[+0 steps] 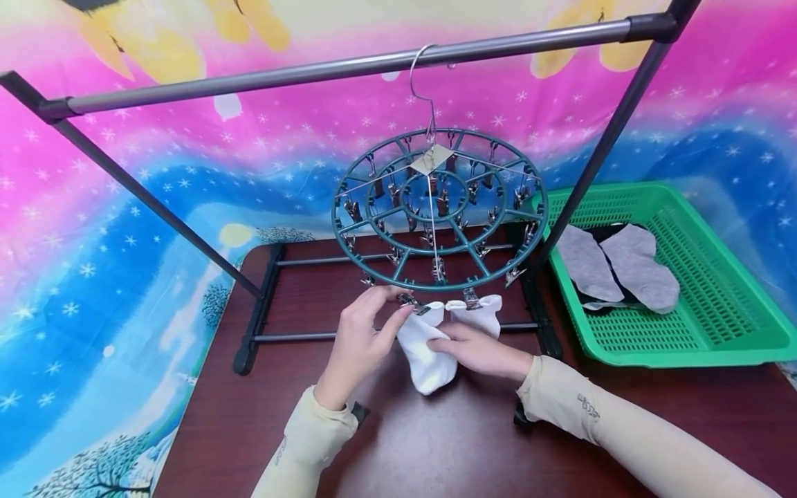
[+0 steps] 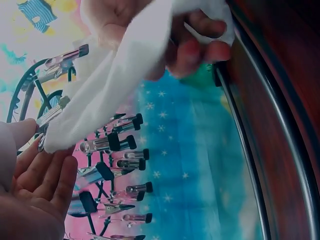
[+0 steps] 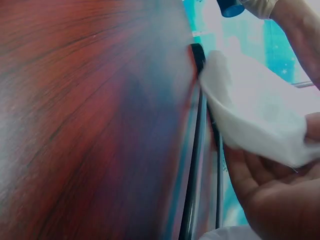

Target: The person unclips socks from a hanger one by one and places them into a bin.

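A white sock (image 1: pixel 426 363) hangs at the front rim of a round green clip hanger (image 1: pixel 349 243). My left hand (image 1: pixel 360 339) pinches a metal clip (image 1: pixel 413 302) at the sock's cuff, thumb on one side and fingers on the other; the left wrist view shows the clip (image 2: pixel 50 116) at the cuff edge. Gripping the sock's body from the right is my right hand (image 1: pixel 482 353), with thumb in front and fingers behind, also seen in the right wrist view around the sock (image 3: pixel 255 100). Just to the right, another white sock (image 1: pixel 486 319) hangs from its own clip (image 1: pixel 470 299).
The hanger's hook (image 1: pixel 414 72) sits over the top bar (image 1: pixel 249 83) of a dark metal rack standing on a brown table (image 1: pixel 436 456). Several loose clips dangle from the hanger. A green basket (image 1: pixel 741 304) at the right holds grey and black socks (image 1: pixel 641 270).
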A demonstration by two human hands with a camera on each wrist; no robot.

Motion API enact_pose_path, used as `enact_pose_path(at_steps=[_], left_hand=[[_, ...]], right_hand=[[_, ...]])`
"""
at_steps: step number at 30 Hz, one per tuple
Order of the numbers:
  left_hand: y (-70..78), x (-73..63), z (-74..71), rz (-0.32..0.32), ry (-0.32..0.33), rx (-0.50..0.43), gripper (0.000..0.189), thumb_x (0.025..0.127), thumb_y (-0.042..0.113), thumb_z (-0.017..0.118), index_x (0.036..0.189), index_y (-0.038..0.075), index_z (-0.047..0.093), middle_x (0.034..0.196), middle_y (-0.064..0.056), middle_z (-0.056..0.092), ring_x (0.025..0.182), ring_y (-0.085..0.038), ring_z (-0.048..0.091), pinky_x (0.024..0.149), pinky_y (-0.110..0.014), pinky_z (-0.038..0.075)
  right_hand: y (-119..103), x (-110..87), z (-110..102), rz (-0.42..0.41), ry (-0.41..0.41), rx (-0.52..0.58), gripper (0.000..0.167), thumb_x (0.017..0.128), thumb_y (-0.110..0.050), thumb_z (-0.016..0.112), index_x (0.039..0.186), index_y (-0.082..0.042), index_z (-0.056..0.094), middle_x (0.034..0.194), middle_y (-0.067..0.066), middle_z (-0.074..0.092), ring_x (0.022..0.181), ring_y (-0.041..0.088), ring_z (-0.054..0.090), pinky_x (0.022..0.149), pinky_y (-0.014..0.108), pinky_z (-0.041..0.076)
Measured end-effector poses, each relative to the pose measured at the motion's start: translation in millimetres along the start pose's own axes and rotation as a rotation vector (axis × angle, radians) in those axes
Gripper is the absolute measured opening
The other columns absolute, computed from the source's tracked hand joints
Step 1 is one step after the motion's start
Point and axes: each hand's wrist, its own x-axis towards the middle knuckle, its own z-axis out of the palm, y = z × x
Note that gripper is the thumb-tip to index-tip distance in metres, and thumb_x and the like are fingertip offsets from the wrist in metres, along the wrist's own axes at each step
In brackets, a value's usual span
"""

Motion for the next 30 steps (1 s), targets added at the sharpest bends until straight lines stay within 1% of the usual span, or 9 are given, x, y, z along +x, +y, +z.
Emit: enact_pose_path(at_steps=[3, 7, 14, 16, 19, 22, 24, 26, 30], left_hand=[[-0.9, 0.3, -1.6, -0.033, 0.016, -0.003, 0.021, 0.098, 0.015, 0.073, 0.117, 0.006, 0.071, 0.11, -0.004, 0.075, 0.101, -0.015, 0.071, 0.09, -0.033, 0.058], [-2.5, -0.7, -3.2, -0.074, 0.023, -0.009, 0.023, 0.097, 0.017, 0.074, 0.118, 0.006, 0.07, 0.112, -0.005, 0.075, 0.103, -0.015, 0.072, 0.092, -0.035, 0.059], [-4.5, -0.9, -2.2, -0.12, 0.016, -0.004, 0.027, 0.098, 0.018, 0.074, 0.121, 0.007, 0.067, 0.112, -0.007, 0.076, 0.104, -0.017, 0.073, 0.094, -0.041, 0.059], [-4.8, -0.1, -2.3, -0.136, 0.011, -0.005, 0.026, 0.098, 0.019, 0.073, 0.12, 0.007, 0.067, 0.111, -0.007, 0.077, 0.104, -0.016, 0.073, 0.095, -0.041, 0.059], [-5.5, 0.5, -2.7, -0.156, -0.001, 0.002, 0.024, 0.099, 0.02, 0.072, 0.119, 0.007, 0.068, 0.111, -0.006, 0.077, 0.104, -0.015, 0.073, 0.095, -0.04, 0.058], [-6.4, 0.0, -3.1, -0.153, -0.007, 0.021, 0.022, 0.099, 0.021, 0.072, 0.117, 0.008, 0.069, 0.11, -0.005, 0.076, 0.102, -0.015, 0.073, 0.093, -0.039, 0.059], [-6.2, -0.9, -3.3, -0.145, -0.009, 0.027, 0.022, 0.098, 0.021, 0.073, 0.116, 0.009, 0.07, 0.108, -0.004, 0.077, 0.099, -0.014, 0.073, 0.086, -0.036, 0.06], [-5.0, -1.7, -3.5, -0.13, -0.006, 0.015, 0.022, 0.097, 0.02, 0.075, 0.115, 0.009, 0.071, 0.106, -0.003, 0.077, 0.094, -0.013, 0.073, 0.072, -0.029, 0.058], [-3.0, -2.4, -3.4, -0.091, 0.004, -0.01, 0.021, 0.094, 0.016, 0.078, 0.113, 0.009, 0.072, 0.105, -0.004, 0.078, 0.091, -0.014, 0.073, 0.051, -0.02, 0.045]], right_hand=[[2, -4.8, -4, 0.009, -0.001, 0.045, 0.035, 0.109, -0.021, 0.052, 0.134, 0.003, 0.061, 0.123, 0.013, 0.07, 0.104, 0.008, 0.064, 0.093, 0.021, 0.05], [4, -10.3, -8, 0.007, -0.01, 0.049, 0.034, 0.11, -0.026, 0.052, 0.126, 0.002, 0.062, 0.104, 0.01, 0.071, 0.087, 0.012, 0.068, 0.08, 0.026, 0.055], [5, -14.9, -11, -0.014, 0.037, 0.006, 0.038, 0.108, -0.028, 0.056, 0.138, -0.005, 0.059, 0.108, 0.005, 0.071, 0.084, 0.013, 0.068, 0.076, 0.027, 0.057], [5, -15.4, -12, -0.019, 0.036, 0.007, 0.035, 0.108, -0.027, 0.056, 0.134, -0.004, 0.062, 0.104, 0.005, 0.072, 0.081, 0.013, 0.069, 0.073, 0.027, 0.057], [7, -15.4, -13, -0.02, 0.017, 0.008, 0.028, 0.109, -0.025, 0.055, 0.122, -0.003, 0.067, 0.093, 0.004, 0.072, 0.075, 0.012, 0.069, 0.068, 0.027, 0.057], [9, -15.5, -13, -0.009, 0.001, 0.004, 0.026, 0.109, -0.024, 0.055, 0.112, -0.002, 0.07, 0.085, 0.003, 0.072, 0.071, 0.012, 0.068, 0.065, 0.027, 0.057], [10, -15.7, -13, -0.001, -0.003, -0.002, 0.027, 0.109, -0.024, 0.055, 0.111, -0.002, 0.07, 0.084, 0.002, 0.072, 0.071, 0.012, 0.068, 0.065, 0.027, 0.057], [10, -16.2, -14, 0.011, -0.008, -0.004, 0.027, 0.109, -0.024, 0.055, 0.112, -0.002, 0.07, 0.085, 0.003, 0.072, 0.072, 0.013, 0.069, 0.066, 0.027, 0.057], [10, -17.2, -15, 0.026, -0.009, -0.016, 0.028, 0.108, -0.026, 0.056, 0.113, -0.002, 0.07, 0.086, 0.003, 0.072, 0.072, 0.013, 0.069, 0.066, 0.027, 0.057]])
